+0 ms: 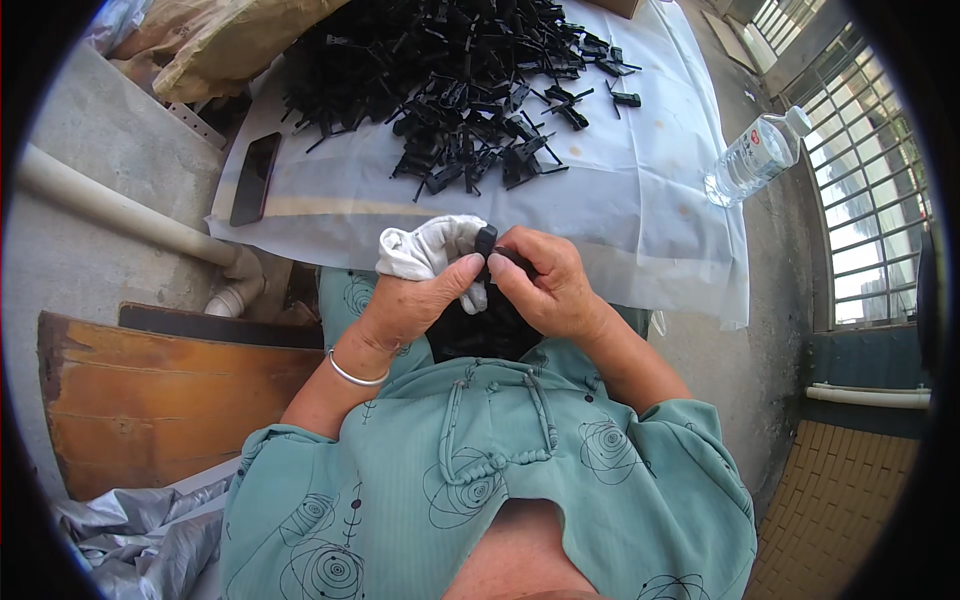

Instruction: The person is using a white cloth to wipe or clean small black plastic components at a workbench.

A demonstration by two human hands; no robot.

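Observation:
My left hand [420,285], with a white glove [425,248] over its fingers and the thumb bare, pinches a small black plastic part [486,240]. Close against it, my right hand [552,285] is bare and closed on a slim dark object [516,262]; my fingers hide most of it, so its kind cannot be made out. Both hands meet in front of my body, just off the near edge of the table. Beyond them a big heap of black plastic parts [440,90] with thin prongs covers the far middle of the table.
White sheeting [660,210] covers the table and hangs over its near edge. A dark phone [256,178] lies at left, a clear water bottle [755,158] stands at right. Brown wrapping [225,50] is at far left, with a pipe [120,205] and a wooden board [170,400] nearer.

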